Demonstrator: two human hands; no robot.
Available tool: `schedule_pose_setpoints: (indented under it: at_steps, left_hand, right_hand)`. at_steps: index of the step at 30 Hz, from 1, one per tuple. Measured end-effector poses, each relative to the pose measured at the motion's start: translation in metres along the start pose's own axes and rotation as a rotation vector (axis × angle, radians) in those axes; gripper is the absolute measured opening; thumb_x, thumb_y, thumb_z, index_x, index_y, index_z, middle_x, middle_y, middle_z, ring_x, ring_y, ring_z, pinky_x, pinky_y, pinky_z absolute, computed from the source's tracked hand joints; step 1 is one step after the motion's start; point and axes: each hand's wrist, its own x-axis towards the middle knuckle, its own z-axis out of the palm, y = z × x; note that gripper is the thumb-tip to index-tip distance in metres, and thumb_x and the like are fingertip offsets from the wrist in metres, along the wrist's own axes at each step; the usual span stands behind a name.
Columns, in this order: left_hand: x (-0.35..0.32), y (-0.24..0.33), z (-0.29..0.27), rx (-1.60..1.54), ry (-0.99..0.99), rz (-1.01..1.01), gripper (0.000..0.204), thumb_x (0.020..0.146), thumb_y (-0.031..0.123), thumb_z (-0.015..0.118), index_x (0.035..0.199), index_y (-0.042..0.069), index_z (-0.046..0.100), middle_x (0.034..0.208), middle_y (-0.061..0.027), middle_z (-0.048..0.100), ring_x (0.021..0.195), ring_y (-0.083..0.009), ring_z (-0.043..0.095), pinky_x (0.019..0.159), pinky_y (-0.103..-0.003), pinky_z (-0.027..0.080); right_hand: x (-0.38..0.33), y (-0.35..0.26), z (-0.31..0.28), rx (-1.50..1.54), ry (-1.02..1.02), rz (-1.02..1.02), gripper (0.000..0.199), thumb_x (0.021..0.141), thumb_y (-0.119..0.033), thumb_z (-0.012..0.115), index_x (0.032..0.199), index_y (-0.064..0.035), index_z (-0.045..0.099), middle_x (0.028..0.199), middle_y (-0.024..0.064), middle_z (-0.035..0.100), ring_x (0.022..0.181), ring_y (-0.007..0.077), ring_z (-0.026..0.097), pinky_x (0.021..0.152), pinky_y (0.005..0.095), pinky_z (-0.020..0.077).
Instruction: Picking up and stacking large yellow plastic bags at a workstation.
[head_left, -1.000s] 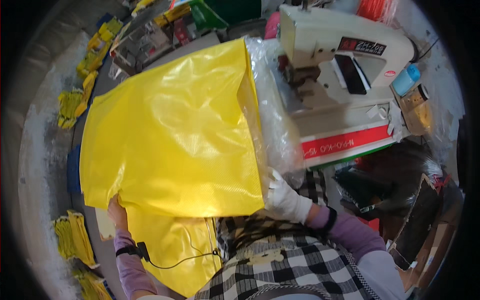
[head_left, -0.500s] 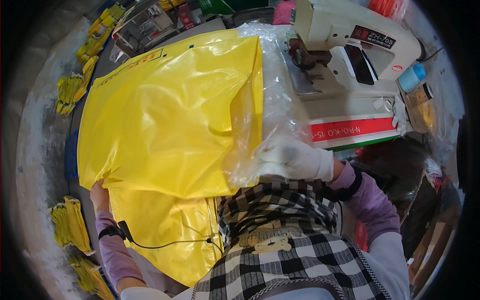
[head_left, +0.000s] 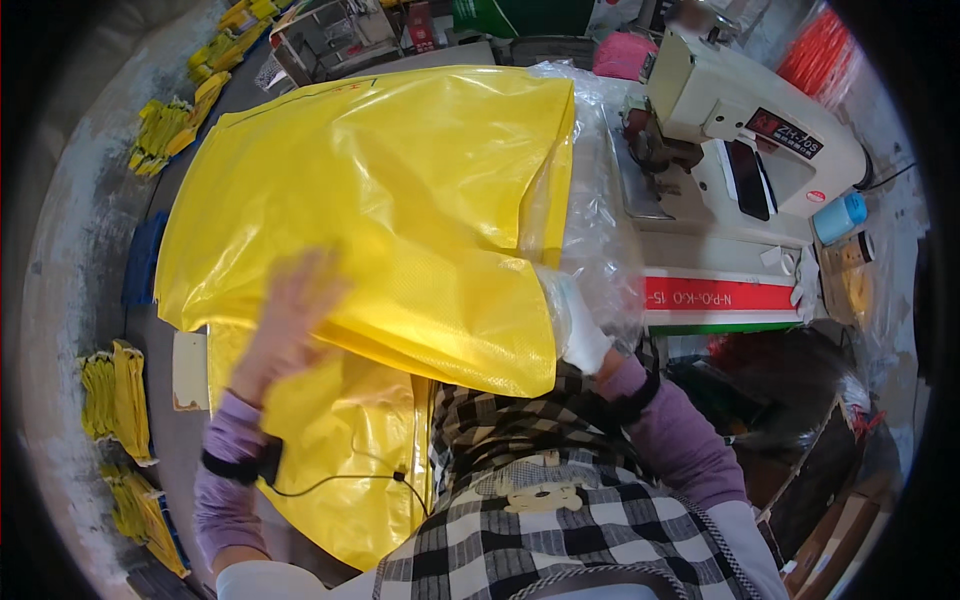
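Note:
A large glossy yellow plastic sack (head_left: 380, 190) lies across the work surface, its mouth to the right, where a clear plastic liner (head_left: 605, 240) sticks out. My bare left hand (head_left: 300, 305) is over the sack's near side, blurred, its fingers stretched out and apart, holding nothing. At the near corner of the sack's mouth is my right hand (head_left: 585, 335) in a white glove. Its fingers are hidden behind the sack's edge and the liner, so their grip does not show. Under the first sack, another yellow sack (head_left: 340, 490) hangs toward me.
A cream sewing machine (head_left: 690, 85) stands at the far right, with a phone (head_left: 748, 180) on its base. Beside it are a blue bottle (head_left: 840, 217) and red thread (head_left: 815, 60). Bundled yellow sacks (head_left: 130, 400) line the left. A metal-framed box (head_left: 335, 40) is at the back.
My left hand has left the sack's left near corner and moved right and up over it. The near edge of the mouth has come over beside my right hand. The view has shifted.

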Motion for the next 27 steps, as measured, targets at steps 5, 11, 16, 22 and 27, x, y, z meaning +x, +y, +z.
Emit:
schedule_pose_setpoints:
  at_steps: [5,11,16,22,27]
  left_hand:
    - [0.052,0.08,0.028,-0.246,0.324,0.242,0.013,0.09,0.022,0.066,0.096,0.011,0.07,0.079,-0.0052,0.06,0.069,-0.0243,0.056,0.062,-0.035,0.048]
    - [0.075,0.038,0.038,-0.817,0.41,-0.348,0.037,0.094,0.022,0.065,0.072,-0.002,0.049,0.061,-0.0167,0.031,0.054,-0.0278,0.026,0.048,-0.035,0.031]
    - [0.081,0.039,0.048,-0.797,0.382,-0.323,0.039,0.095,0.022,0.064,0.07,-0.001,0.045,0.061,-0.0173,0.031,0.055,-0.0302,0.026,0.048,-0.036,0.031]
    - [0.079,0.049,0.049,-0.731,0.442,-0.277,0.036,0.094,0.019,0.063,0.069,0.0,0.046,0.06,-0.0167,0.038,0.052,-0.033,0.038,0.049,-0.038,0.032]
    - [0.077,0.05,0.056,-0.675,0.469,-0.212,0.032,0.092,0.017,0.065,0.069,0.001,0.05,0.059,-0.0156,0.041,0.052,-0.0335,0.044,0.049,-0.039,0.035]
  right_hand:
    - [0.01,-0.021,0.014,0.68,0.203,0.271,0.039,0.104,-0.028,0.04,0.13,-0.0017,0.054,0.121,0.0059,0.063,0.111,0.0149,0.059,0.095,0.0294,0.0479]
    - [-0.007,-0.055,-0.027,-0.566,0.463,-0.194,0.02,0.084,0.002,0.062,0.104,-0.0021,0.067,0.095,0.0132,0.068,0.089,0.0235,0.066,0.078,0.0301,0.0507]
    - [-0.006,-0.078,-0.005,-0.513,0.302,-0.399,0.021,0.081,0.0,0.07,0.102,-0.0035,0.067,0.097,0.0117,0.068,0.091,0.0255,0.066,0.079,0.0304,0.0509]
    - [0.019,-0.071,-0.003,-0.6,0.126,-0.218,0.031,0.077,-0.014,0.079,0.102,-0.0009,0.065,0.092,0.0154,0.067,0.086,0.0313,0.066,0.075,0.033,0.0518]
    - [0.023,-0.069,-0.002,-0.512,0.054,-0.136,0.029,0.076,-0.013,0.08,0.096,0.001,0.064,0.086,0.0138,0.066,0.078,0.0251,0.065,0.072,0.0307,0.0502]
